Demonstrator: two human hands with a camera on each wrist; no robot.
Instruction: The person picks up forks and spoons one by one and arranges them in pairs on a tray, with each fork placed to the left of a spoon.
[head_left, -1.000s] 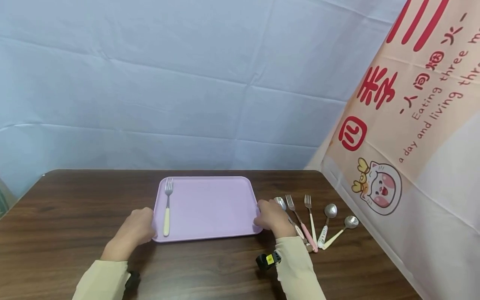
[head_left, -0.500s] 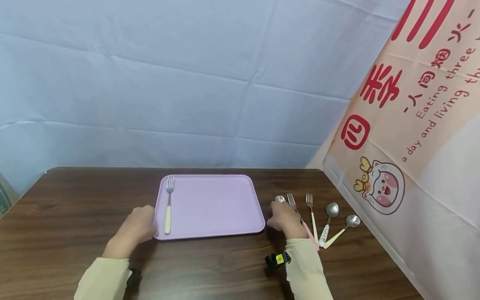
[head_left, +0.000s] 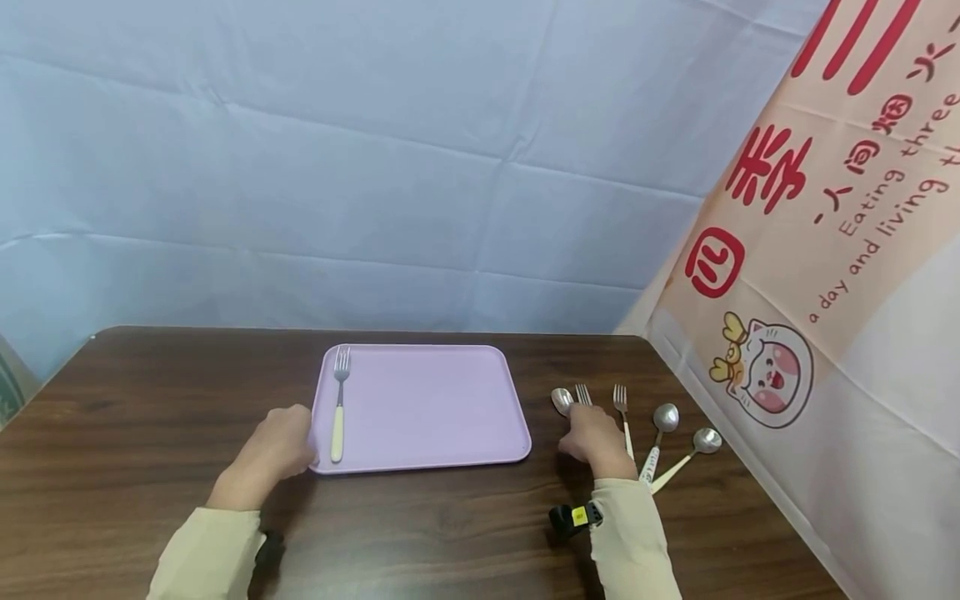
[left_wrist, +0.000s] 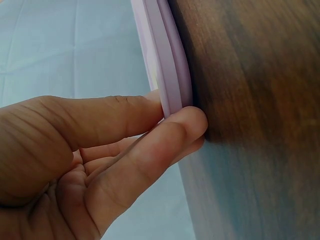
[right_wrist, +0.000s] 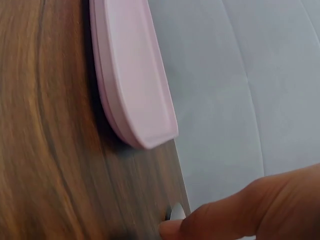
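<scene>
My left hand (head_left: 273,446) pinches the left rim of a lilac tray (head_left: 431,417) near its front corner. In the left wrist view, the thumb (left_wrist: 120,117) lies on the tray's rim with fingertips (left_wrist: 192,122) beneath it. Along the tray's left side lies a fork (head_left: 337,429) with a cream handle. My right hand (head_left: 596,437) is over the cutlery right of the tray. It covers the handles of a spoon (head_left: 562,402) and a fork (head_left: 582,394). Its fingertips are hidden in the head view, and the right wrist view cuts off most of the hand.
Further right on the brown table (head_left: 442,533) lie another fork (head_left: 620,400), a spoon with a patterned handle (head_left: 664,418) and a cream-handled spoon (head_left: 707,441). A pale cloth (head_left: 337,167) hangs behind, and a printed cloth (head_left: 825,333) borders the right side.
My right hand has left the tray's right edge and moved right over the cutlery. The left hand keeps its grip on the tray. The view has shifted slightly.
</scene>
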